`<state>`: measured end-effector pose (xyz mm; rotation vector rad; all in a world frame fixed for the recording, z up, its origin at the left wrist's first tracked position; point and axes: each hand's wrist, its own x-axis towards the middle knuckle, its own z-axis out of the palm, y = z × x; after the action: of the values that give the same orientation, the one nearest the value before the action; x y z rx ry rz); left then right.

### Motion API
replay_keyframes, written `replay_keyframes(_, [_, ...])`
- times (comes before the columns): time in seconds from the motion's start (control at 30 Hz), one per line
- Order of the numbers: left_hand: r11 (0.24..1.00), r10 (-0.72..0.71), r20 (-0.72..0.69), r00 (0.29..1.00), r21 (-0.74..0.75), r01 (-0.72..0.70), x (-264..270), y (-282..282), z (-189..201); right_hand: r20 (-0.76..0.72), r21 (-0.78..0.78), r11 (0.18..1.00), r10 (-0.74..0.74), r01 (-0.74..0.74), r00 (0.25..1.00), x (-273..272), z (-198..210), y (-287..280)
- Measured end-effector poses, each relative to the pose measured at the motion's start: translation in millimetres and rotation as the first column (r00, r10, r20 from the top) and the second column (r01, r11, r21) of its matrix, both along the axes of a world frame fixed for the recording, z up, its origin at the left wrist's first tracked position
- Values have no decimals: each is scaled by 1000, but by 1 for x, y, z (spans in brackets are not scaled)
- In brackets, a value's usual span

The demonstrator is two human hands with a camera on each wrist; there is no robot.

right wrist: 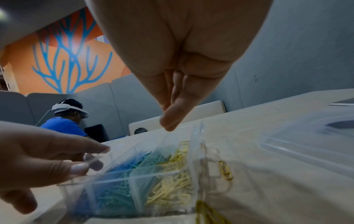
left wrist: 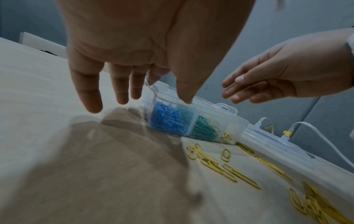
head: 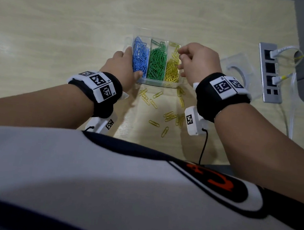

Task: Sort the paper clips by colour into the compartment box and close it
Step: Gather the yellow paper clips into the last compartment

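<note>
- Progress looked well past halfway, by my judgement: the clear compartment box [head: 156, 82] stood open on the surface [head: 62, 32], with blue paper clips [head: 139, 57] in its left compartment, green paper clips [head: 157, 61] in the middle one and yellow paper clips [head: 172, 68] in the right one.
- Loose yellow clips [head: 169, 115] lay scattered on the surface just in front of the box, between the two forearms; no loose blue or green ones showed anywhere.
- What was left, as far as I could judge: gather those yellow strays into the right compartment, then shut the box. A transparent lid-like piece [head: 240, 71] lay on the surface to the right of the box; whether it belonged to this box could not be told.
- Left hand [head: 122, 63] lay against the box's left wall, thumb on the near corner beside the blue compartment, fingers extended down the outer side, steadying it with a loose, uncurled grip.
- Right hand [head: 197, 61] hovered over the yellow compartment, fingers gathered and pointing downward. In the right wrist view the fingertips [right wrist: 168, 124] were pressed together; whether that grip pinched a clip or had just released one could not be told.
</note>
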<state>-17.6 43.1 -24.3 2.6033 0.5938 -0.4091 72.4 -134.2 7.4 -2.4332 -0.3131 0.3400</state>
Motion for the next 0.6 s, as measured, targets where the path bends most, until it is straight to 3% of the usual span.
replay_keyframes(0.1, [1000, -2, -6, 1000, 0, 2, 1, 1, 0, 43, -19, 997, -69, 70, 997, 4, -3, -12])
replay_keyframes(0.2, [1000, -2, -7, 1000, 0, 2, 3, 3, 1, 61, -266, 958, -93, 106, 994, 7, -10, -28])
replay_keyframes(0.3, [1000, 8, -12, 1000, 6, -8, 6, 6, 2, -108, -459, 887, 6, -55, 994, -1, -21, -33])
replay_keyframes(0.4, [1000, 27, -12, 1000, 15, -27, 8, 12, 4, -204, -460, 861, 135, -216, 970, -21, -27, -27])
replay_keyframes(0.6, [997, 75, -14, 997, 34, -74, 10, 24, 6, -145, -405, 805, 411, -433, 900, -63, -38, -11])
